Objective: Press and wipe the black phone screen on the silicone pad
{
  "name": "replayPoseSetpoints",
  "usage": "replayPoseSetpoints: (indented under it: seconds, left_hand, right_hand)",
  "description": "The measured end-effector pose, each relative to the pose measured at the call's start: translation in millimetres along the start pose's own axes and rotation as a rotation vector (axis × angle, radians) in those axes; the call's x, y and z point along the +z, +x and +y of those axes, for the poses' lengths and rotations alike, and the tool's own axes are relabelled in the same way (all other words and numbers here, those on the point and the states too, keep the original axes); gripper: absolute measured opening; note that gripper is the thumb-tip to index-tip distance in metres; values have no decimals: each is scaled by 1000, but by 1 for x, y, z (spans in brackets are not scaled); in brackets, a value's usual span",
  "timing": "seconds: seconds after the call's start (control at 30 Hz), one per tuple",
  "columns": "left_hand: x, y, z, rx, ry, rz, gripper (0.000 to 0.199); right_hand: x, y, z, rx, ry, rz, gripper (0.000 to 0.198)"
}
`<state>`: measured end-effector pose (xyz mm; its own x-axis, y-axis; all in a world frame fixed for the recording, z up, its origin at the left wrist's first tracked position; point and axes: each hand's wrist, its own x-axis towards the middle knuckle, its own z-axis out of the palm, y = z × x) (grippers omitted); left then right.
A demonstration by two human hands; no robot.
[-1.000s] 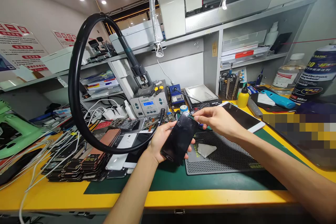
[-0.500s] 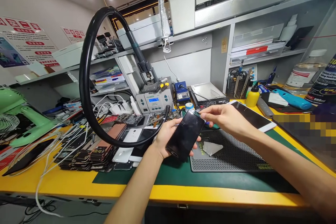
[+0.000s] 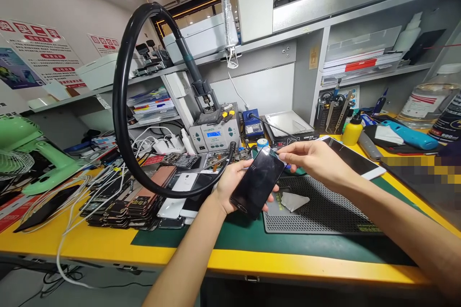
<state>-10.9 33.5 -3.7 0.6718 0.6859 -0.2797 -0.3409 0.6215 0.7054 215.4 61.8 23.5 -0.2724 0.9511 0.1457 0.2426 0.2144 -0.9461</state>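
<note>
My left hand is closed around a black phone, thumb on its left edge and fingertips showing along the right edge. The phone is tilted, its dark glossy face toward me, above the green work mat. At its top right corner, the thumb and fingers of my right hand are pinched together. A thin, shiny see-through edge shows by those fingertips, but I cannot make out exactly what they hold. Below my right wrist, a crumpled white wipe lies on a grey perforated pad.
A thick black hose loops from the hot-air station in front of my left side. Stacked phone parts and white cables lie left. A white tablet, yellow bottle and blue-white can stand or lie behind.
The view has shifted slightly, so the whole scene sits a little further right. Both hands keep their hold at the phone, with the right fingers still pinched at its top corner.
</note>
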Motion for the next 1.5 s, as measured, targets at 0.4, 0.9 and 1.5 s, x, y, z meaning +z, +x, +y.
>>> replayPoseSetpoints:
  seconds: [0.4,0.9,1.5]
  left_hand:
    - [1,-1,1,-2,22,3,60]
    - [0,0,1,-5,13,2,60]
    - [-4,2,0,-11,15,-23,60]
  right_hand:
    - [1,-1,-5,21,-4,-11,31]
    - [2,-2,-7,28,-29,-2,30]
    - [1,-3,-9,43,42,-15,29]
